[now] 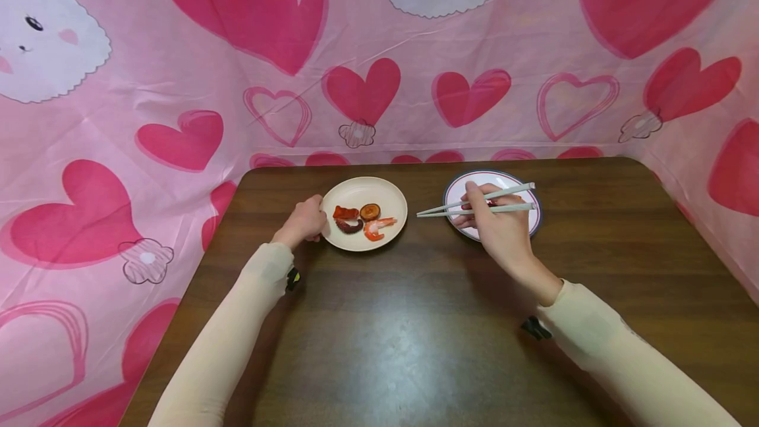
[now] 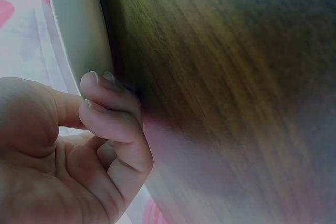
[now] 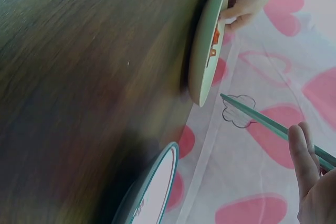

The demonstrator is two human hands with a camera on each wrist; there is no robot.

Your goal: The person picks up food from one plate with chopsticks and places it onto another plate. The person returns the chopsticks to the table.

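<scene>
My left hand grips the left rim of a cream plate; in the left wrist view its fingers curl under the plate's edge. On that plate lie a peeled-looking shrimp, a dark curled tentacle piece, a round brown slice and a reddish-brown chunk. My right hand holds a pair of pale green chopsticks above a white plate with a blue rim. Their tips point left, toward the cream plate, close together with nothing between them. The hand hides much of the white plate.
Both plates stand near the far edge of a dark brown wooden table. Behind and beside it hangs a pink cloth with red hearts and white faces.
</scene>
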